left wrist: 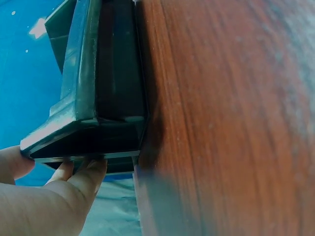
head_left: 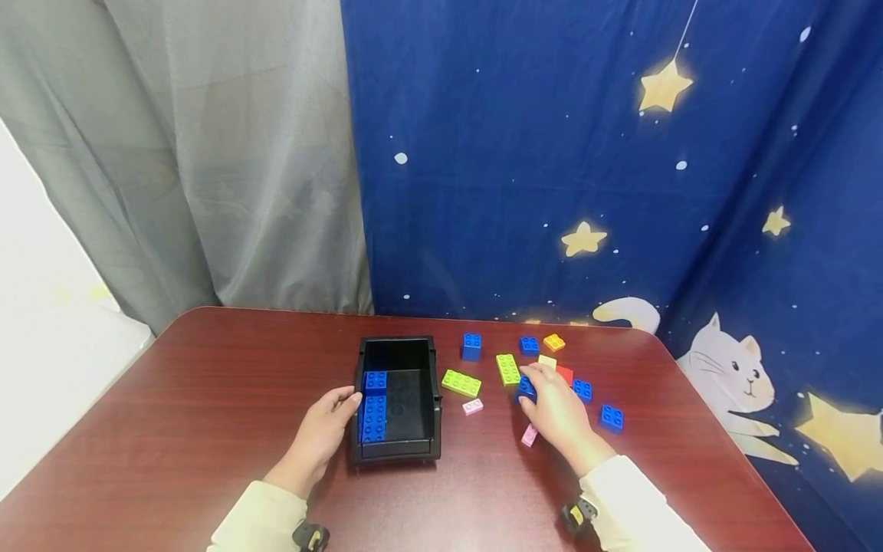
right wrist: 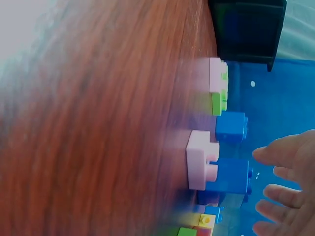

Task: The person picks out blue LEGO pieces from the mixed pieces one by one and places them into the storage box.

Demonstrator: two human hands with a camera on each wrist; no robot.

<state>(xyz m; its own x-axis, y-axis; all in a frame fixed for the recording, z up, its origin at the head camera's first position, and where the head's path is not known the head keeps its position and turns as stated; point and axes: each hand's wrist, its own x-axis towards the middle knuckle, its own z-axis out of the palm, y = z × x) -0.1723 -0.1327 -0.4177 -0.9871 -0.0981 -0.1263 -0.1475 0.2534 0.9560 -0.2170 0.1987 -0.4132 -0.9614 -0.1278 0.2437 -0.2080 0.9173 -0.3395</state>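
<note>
Gripped by left hand [head_left: 319,435] at its left rim: black bin [head_left: 396,451], blue bricks [head_left: 375,414] lined up inside. Two green bricks [head_left: 461,382] are seen right of it on table [head_left: 476,491]. Farther right, blue block [head_left: 525,389] is overhung by right hand [head_left: 560,410], fingers apart; contact unclear.

Indoors: a curtained corner. A child's playroom or a dressed recording nook; can't tell which from where I stand. Plain grey cloth curtain [head_left: 255,153] hanging beside a deep-blue cloth curtain [head_left: 483,192], the blue printed with glowing yellow five-pointed stars [head_left: 664,88] and a white cartoon cat [head_left: 741,376], nursery style. Both drop behind a broad, red-brown, wood-grained surface [head_left: 241,376]. Small, brightly coloured, studded plastic toy bricks [head_left: 461,383] strewn on it. Black wrist-worn devices [head_left: 578,515] at both cuffs favour recording.
</note>
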